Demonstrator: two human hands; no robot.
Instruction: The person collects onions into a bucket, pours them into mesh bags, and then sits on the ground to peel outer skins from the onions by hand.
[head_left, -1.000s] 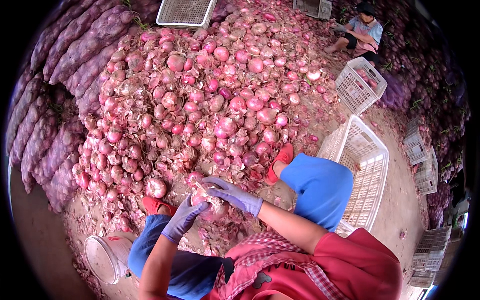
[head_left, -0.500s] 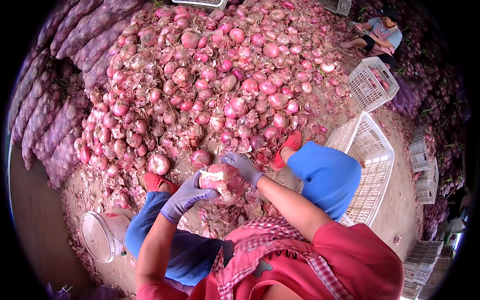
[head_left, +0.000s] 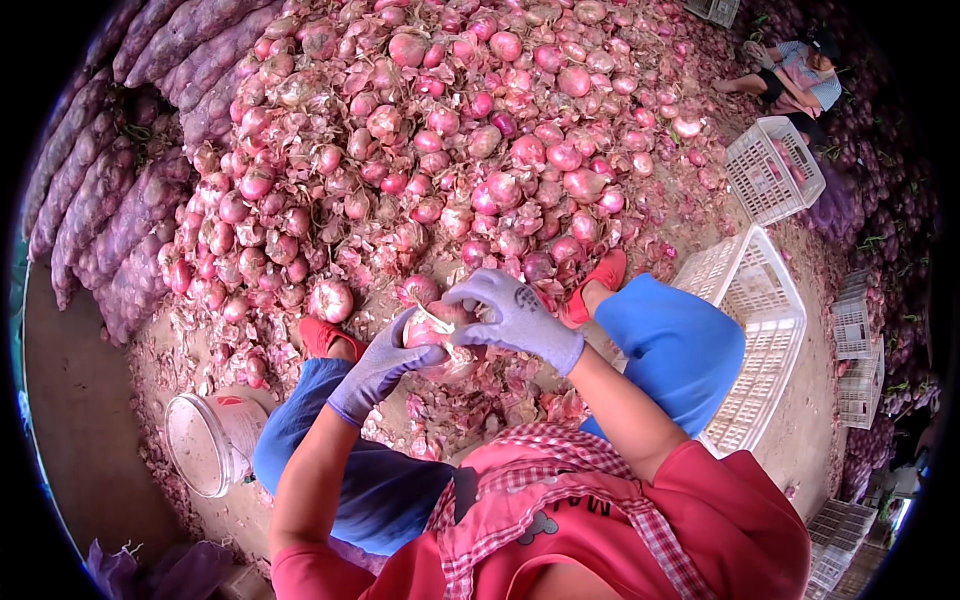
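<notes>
Between my gloved hands, low in front of my body, is a large red onion [head_left: 447, 367] with pale loose skin near its top. My left hand [head_left: 388, 368], in a lilac glove, wraps around the onion's left side. From the right, my right hand [head_left: 522, 318], also gloved, has its thumb and fingers curled onto the top of the same onion. Just beyond my hands lies another onion [head_left: 420, 289]. A rounder one [head_left: 331, 300] rests on the ground to its left, at the edge of the big onion heap [head_left: 400, 150].
A white bucket [head_left: 235, 430] stands left of my leg. On my right is a white plastic crate [head_left: 765, 330], and a second crate [head_left: 765, 165] holding onions sits behind it. Filled purple mesh sacks [head_left: 100, 200] are piled at left. Another person [head_left: 800, 80] sits at far right.
My right hand has moved from the onion's far right side onto its top, fingers now bent over it. The whole view has shifted slightly, so surroundings appear farther right.
</notes>
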